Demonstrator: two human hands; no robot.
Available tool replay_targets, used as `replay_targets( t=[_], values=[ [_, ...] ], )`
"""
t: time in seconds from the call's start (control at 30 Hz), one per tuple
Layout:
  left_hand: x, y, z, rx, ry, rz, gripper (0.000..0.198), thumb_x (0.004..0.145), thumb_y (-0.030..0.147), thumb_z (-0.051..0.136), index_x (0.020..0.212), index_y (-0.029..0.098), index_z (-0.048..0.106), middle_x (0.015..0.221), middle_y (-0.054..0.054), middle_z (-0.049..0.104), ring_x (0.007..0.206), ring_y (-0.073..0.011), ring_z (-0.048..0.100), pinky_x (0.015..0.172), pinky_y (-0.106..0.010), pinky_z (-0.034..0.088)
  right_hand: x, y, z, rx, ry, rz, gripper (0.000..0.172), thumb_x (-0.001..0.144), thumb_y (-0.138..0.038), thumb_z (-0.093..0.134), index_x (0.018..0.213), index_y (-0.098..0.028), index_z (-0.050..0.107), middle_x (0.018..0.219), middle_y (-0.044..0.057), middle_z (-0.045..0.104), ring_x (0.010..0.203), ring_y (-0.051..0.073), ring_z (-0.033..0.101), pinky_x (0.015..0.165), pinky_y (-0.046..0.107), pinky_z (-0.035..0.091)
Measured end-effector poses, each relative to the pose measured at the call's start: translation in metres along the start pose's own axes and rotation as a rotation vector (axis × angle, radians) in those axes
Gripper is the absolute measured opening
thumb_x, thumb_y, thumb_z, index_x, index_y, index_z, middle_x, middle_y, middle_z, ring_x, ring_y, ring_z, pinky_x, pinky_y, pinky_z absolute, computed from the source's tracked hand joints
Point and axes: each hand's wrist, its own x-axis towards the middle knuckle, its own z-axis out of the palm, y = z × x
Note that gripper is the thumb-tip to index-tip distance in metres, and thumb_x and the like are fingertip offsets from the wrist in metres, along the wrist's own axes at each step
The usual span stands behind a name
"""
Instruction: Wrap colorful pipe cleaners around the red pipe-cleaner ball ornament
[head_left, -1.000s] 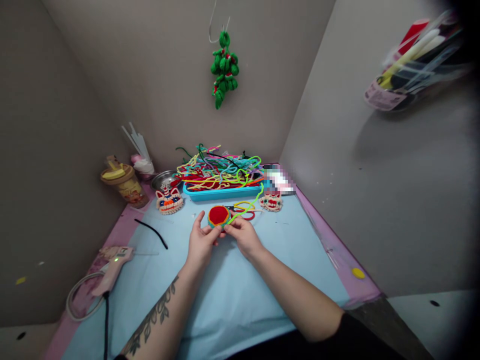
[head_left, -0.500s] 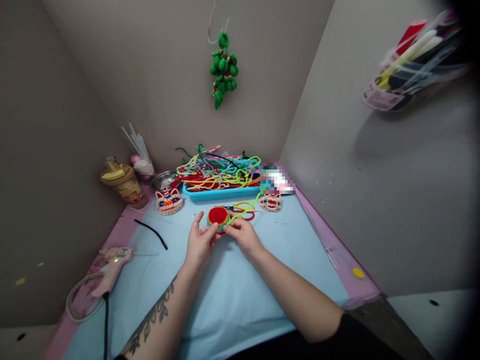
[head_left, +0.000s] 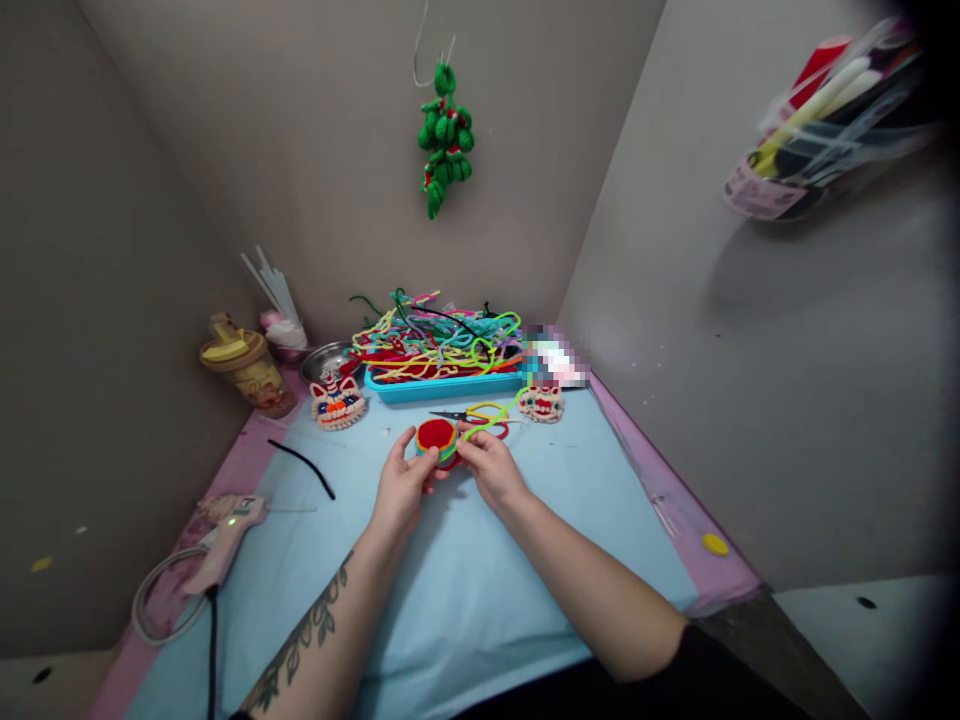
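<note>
Turquoise tray point(head_left: 450, 388), heaped with tangled yarn cords point(head_left: 450, 345), spans the far side of the table point(head_left: 465, 600) in my view. Two lion-head figures point(head_left: 338, 402) sit to the left and right of its near edge. Scissors point(head_left: 466, 417) lie between the tray and the hands, blades pointing left, and a lime cord point(head_left: 504, 414) crosses over their handles. On the left I see a bent black cord point(head_left: 304, 466) and, nearer, a pink glue gun point(head_left: 232, 530).

I have the red-topped round piece point(head_left: 436, 434) over the table's middle, just near of the scissors. The left hand point(head_left: 405, 475) grips it, thumb on its near side; the right hand point(head_left: 491, 468) pinches the lime cord at its right edge. Its red face points up, with a banded side towards me; the outline is round, so I cannot tell a long axis.
</note>
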Motion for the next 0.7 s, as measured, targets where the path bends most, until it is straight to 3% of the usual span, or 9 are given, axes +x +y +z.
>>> replay_targets(
  t=[0.23, 0.33, 0.4, 0.5, 0.6, 0.7],
  values=[
    [0.0005, 0.0005, -0.0013, -0.043, -0.026, -0.038, 0.088, 0.068, 0.029, 0.078, 0.14, 0.01, 0.03, 0.059, -0.002, 0.066, 0.047, -0.0107, 0.059, 0.037, -0.013, 0.034, 0.0, 0.0, 0.0016, 0.112, -0.012, 0.003, 0.03, 0.05, -0.034, 0.084, 0.059, -0.018, 0.06, 0.094, 0.003, 0.065, 0.077, 0.016, 0.057, 0.069, 0.029, 0.044],
    [0.0007, 0.0002, -0.0019, -0.052, -0.037, -0.052, 0.086, 0.069, 0.028, 0.078, 0.139, 0.011, 0.031, 0.061, -0.002, 0.067, 0.048, -0.011, 0.06, 0.038, -0.013, 0.035, -0.0003, -0.0013, -0.0001, 0.079, -0.077, -0.004, 0.031, 0.055, -0.036, 0.081, 0.055, -0.019, 0.056, 0.069, 0.0, 0.06, 0.066, 0.014, 0.052, 0.065, 0.028, 0.043],
    [0.001, -0.0004, -0.0022, -0.051, -0.047, -0.05, 0.089, 0.068, 0.03, 0.078, 0.139, 0.011, 0.03, 0.061, -0.002, 0.067, 0.049, -0.0114, 0.061, 0.038, -0.013, 0.035, 0.0005, -0.0019, -0.0021, 0.017, -0.117, -0.014, 0.031, 0.06, -0.039, 0.078, 0.053, -0.019, 0.056, 0.064, -0.001, 0.056, 0.065, 0.015, 0.051, 0.067, 0.029, 0.043],
    [0.0011, -0.0007, -0.0024, -0.049, -0.062, -0.05, 0.091, 0.067, 0.031, 0.079, 0.14, 0.012, 0.029, 0.06, -0.001, 0.066, 0.048, -0.0113, 0.06, 0.038, -0.013, 0.034, 0.003, -0.0012, -0.005, -0.087, -0.116, -0.069, 0.03, 0.063, -0.04, 0.076, 0.052, -0.018, 0.058, 0.079, 0.004, 0.06, 0.088, 0.021, 0.055, 0.079, 0.032, 0.043],
    [0.0003, 0.0011, -0.0021, -0.053, -0.073, -0.056, 0.09, 0.068, 0.03, 0.078, 0.14, 0.012, 0.028, 0.064, -0.003, 0.067, 0.049, -0.0111, 0.061, 0.039, -0.013, 0.035, 0.0055, 0.0008, -0.0066, -0.13, -0.107, -0.139, 0.029, 0.065, -0.04, 0.075, 0.053, -0.019, 0.059, 0.101, 0.007, 0.061, 0.115, 0.026, 0.047, 0.094, 0.035, 0.038],
    [-0.0008, 0.0038, -0.0018, -0.064, -0.079, -0.055, 0.093, 0.067, 0.033, 0.078, 0.141, 0.013, 0.027, 0.07, -0.004, 0.068, 0.053, -0.0129, 0.064, 0.04, -0.014, 0.036, 0.0076, 0.0028, -0.0077, -0.146, -0.074, -0.189, 0.03, 0.067, -0.042, 0.073, 0.055, -0.019, 0.058, 0.114, 0.007, 0.057, 0.12, 0.026, 0.045, 0.099, 0.037, 0.033]
  ],
)
